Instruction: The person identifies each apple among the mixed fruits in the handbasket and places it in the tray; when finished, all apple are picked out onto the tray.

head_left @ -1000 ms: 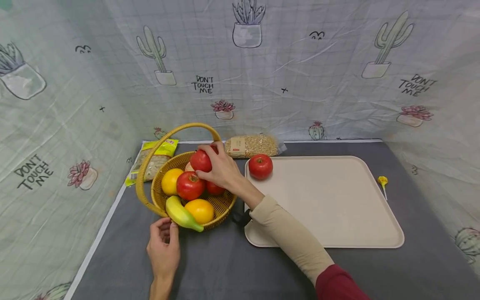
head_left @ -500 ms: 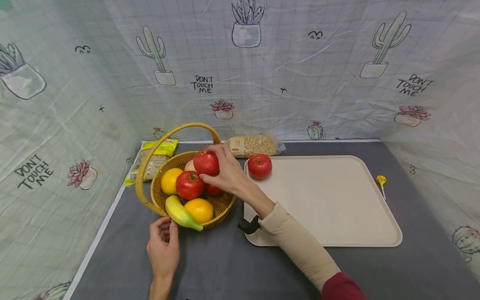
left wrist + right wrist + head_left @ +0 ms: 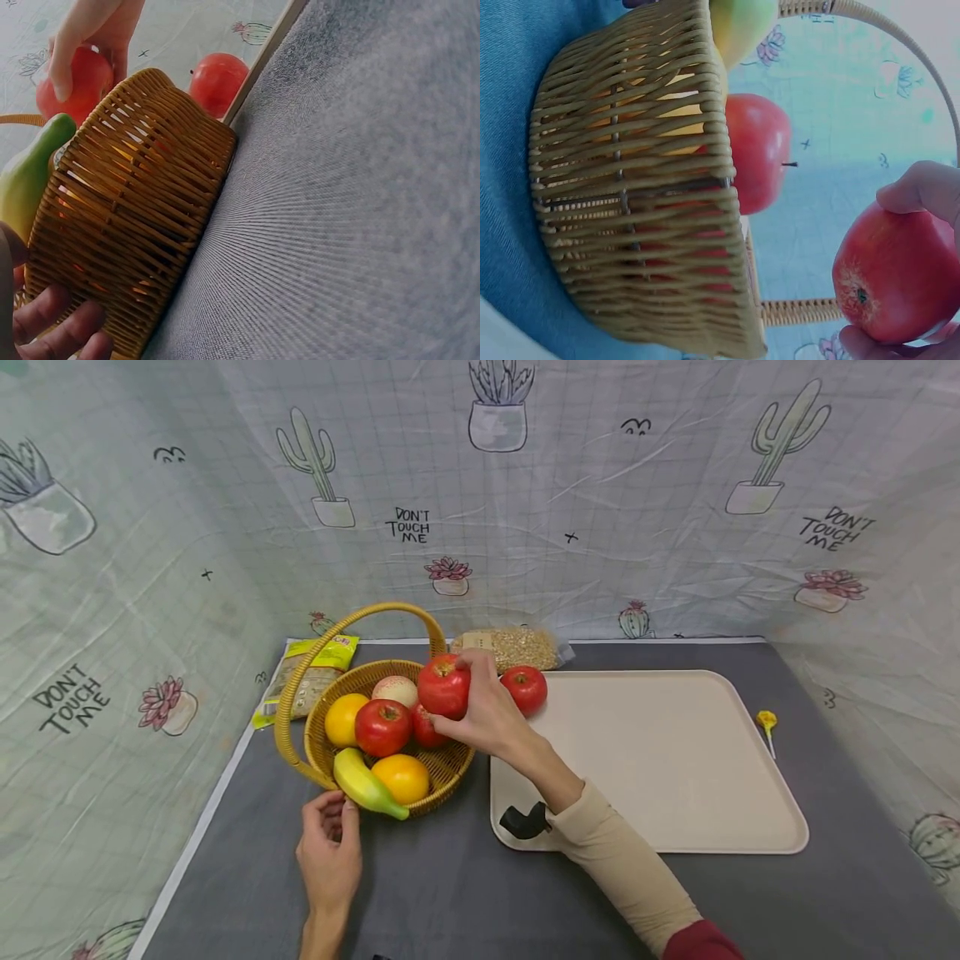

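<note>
Left of the round, golden-brown wicker basket [image 3: 161, 187] and behind it lies a flat yellow-and-clear plastic packet [image 3: 324, 673]. At the basket's near left, the left hand [image 3: 330, 852] appears to pinch the rim between thumb and forefinger. Inside the basket are two round yellow-orange fruits, a curved yellow-green banana [image 3: 369, 786], a pale speckled round fruit [image 3: 395, 690] and two glossy red apples.

Above the basket's right side, the right hand [image 3: 487, 708] holds another glossy red apple [image 3: 444, 686], which sits on the palm's left, thumb on its near side and fingers round its far side; the right-wrist view shows it clear of the rim. Behind the basket, to the right, is a clear bag of tan grain [image 3: 525, 648]. Right of the basket, one round red apple [image 3: 523, 690] rests on a rectangular cream tray [image 3: 645, 760].

Judged from this arrangement, the work is partway: one apple on the tray, one in hand and not set down, six fruits in the basket.
</note>
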Tool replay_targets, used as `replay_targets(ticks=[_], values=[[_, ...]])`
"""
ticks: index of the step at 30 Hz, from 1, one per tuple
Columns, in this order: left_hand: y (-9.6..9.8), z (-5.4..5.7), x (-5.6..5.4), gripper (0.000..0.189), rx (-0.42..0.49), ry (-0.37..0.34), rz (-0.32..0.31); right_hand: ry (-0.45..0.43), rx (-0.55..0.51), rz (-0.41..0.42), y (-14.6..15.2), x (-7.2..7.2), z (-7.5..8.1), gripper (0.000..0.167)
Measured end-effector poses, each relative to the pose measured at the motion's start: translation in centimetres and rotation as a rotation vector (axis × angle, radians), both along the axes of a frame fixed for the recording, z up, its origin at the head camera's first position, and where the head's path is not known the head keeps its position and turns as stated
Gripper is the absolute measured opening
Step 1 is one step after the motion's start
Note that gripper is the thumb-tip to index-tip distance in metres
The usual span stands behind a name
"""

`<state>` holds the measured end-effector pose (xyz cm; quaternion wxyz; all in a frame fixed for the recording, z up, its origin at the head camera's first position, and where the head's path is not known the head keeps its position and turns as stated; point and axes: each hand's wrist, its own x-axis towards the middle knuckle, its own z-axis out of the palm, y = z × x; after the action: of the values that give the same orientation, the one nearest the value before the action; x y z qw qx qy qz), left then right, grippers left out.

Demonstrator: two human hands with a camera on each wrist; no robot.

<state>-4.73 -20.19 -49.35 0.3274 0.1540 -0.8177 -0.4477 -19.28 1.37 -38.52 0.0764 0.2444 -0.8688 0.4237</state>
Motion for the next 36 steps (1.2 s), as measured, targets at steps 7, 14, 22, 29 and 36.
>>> replay_targets(ticks=[7, 14, 22, 29, 36], values=[[0.0, 0.0, -0.1, 0.02, 0.009, 0.012, 0.002, -0.012, -0.021, -0.021, 1.7, 0.4, -0.1, 0.087], [0.0, -0.1, -0.1, 0.02, 0.009, -0.001, 0.01, -0.01, -0.016, -0.046, 3.2, 0.8, -0.3, 0.088], [0.0, -0.1, -0.2, 0.019, 0.005, 0.008, 0.011, -0.03, -0.065, -0.075, 4.7, 0.9, -0.9, 0.093], [0.0, 0.0, -0.2, 0.019, 0.004, 0.0, 0.01, -0.074, -0.096, -0.108, 6.1, 0.2, -1.6, 0.097], [0.0, 0.0, -0.2, 0.019, 0.001, -0.004, 0.006, -0.032, -0.099, -0.159, 7.7, -0.7, -1.8, 0.095]])
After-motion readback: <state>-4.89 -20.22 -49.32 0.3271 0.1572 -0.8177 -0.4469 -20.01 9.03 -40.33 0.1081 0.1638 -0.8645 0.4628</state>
